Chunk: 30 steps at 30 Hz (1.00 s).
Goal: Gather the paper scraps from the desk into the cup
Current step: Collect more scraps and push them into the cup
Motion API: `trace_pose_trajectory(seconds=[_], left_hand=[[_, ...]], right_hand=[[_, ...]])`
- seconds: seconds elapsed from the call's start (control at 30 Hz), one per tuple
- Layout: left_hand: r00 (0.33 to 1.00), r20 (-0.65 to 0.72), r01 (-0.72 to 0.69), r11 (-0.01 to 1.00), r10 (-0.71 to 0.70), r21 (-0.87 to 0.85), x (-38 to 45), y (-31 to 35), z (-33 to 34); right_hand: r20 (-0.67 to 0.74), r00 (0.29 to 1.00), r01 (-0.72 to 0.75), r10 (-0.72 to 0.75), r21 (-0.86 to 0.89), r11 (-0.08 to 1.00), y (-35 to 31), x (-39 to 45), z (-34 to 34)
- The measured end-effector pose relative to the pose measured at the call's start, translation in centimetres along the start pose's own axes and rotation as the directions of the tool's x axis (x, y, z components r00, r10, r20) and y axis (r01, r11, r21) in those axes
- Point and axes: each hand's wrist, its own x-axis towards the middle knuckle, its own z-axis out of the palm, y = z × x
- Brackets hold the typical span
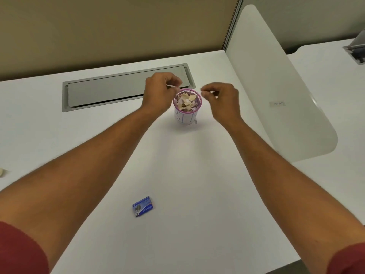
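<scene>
A white cup (186, 117) with a pink rim stands on the white desk (187, 175), filled with beige paper scraps (186, 101). My left hand (160, 91) hovers just left of the rim, fingers pinched on a thin white scrap (171, 86). My right hand (219, 97) hangs just right of the rim, thumb and fingers pinched together on a small white scrap (214, 93) that barely shows. Both hands are blurred.
A grey cable hatch (110, 91) lies set into the desk behind the cup. A small blue box (143, 206) lies near the front. A white divider panel (276, 86) stands at the right. A small pale object (2, 172) sits at the left edge.
</scene>
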Motion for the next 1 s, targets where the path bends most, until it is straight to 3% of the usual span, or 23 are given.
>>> trace_pose_trajectory(seconds=[0.1, 0.2, 0.33, 0.37, 0.43, 0.53, 0.63, 0.77, 0.87, 0.93, 1.0], left_hand=[[0.998, -0.026, 0.056, 0.983, -0.062, -0.173, -0.1, 0.0, -0.6], [0.992, -0.085, 0.072, 0.969, -0.095, -0.237, -0.6, -0.8, -0.5], [0.974, -0.217, 0.055, 0.998, -0.060, -0.031, -3.4, -4.2, 0.3], [0.978, -0.203, 0.061, 0.996, -0.047, 0.065, -4.4, -5.5, 0.8], [0.997, -0.041, 0.079, 0.947, -0.070, 0.311, -6.3, -7.8, 2.0], [0.951, 0.208, 0.054, 0.786, -0.228, 0.616, -8.7, -10.4, 4.1], [0.889, 0.340, 0.015, 0.760, -0.308, 0.649, -10.4, -12.1, 5.6], [0.889, 0.366, -0.043, 0.744, -0.276, 0.666, -10.9, -13.2, 6.1], [0.887, 0.372, -0.051, 0.741, -0.275, 0.669, -10.7, -13.3, 6.3], [0.889, 0.370, -0.054, 0.739, -0.271, 0.671, -10.6, -13.3, 6.3], [0.882, 0.374, -0.046, 0.737, -0.287, 0.674, -10.5, -13.2, 6.3]], right_hand=[[-0.065, 0.986, -0.150, 0.151, 0.021, 0.988, 3.4, -2.7, 0.5], [0.090, 0.963, -0.249, 0.255, -0.068, 0.966, 6.1, -5.3, 2.5], [0.135, 0.967, -0.187, 0.214, -0.186, 0.965, 6.9, -6.3, 4.5], [0.125, 0.973, -0.167, 0.195, -0.206, 0.964, 6.8, -6.3, 4.8], [0.102, 0.979, -0.146, 0.176, -0.246, 0.958, 6.5, -6.0, 5.5], [0.074, 0.985, -0.125, 0.154, -0.295, 0.947, 6.2, -5.7, 6.2], [0.018, 0.988, -0.142, 0.152, -0.264, 0.954, 6.3, -5.6, 6.7], [-0.032, 0.984, -0.180, 0.178, -0.208, 0.961, 6.4, -5.8, 6.7], [-0.270, 0.935, -0.236, 0.229, 0.006, 0.972, 5.7, -5.9, 5.7], [-0.396, 0.909, -0.127, 0.132, 0.040, 0.991, 4.3, -5.6, 5.1], [-0.403, 0.915, 0.022, -0.016, 0.011, 1.000, 2.3, -4.7, 4.7]])
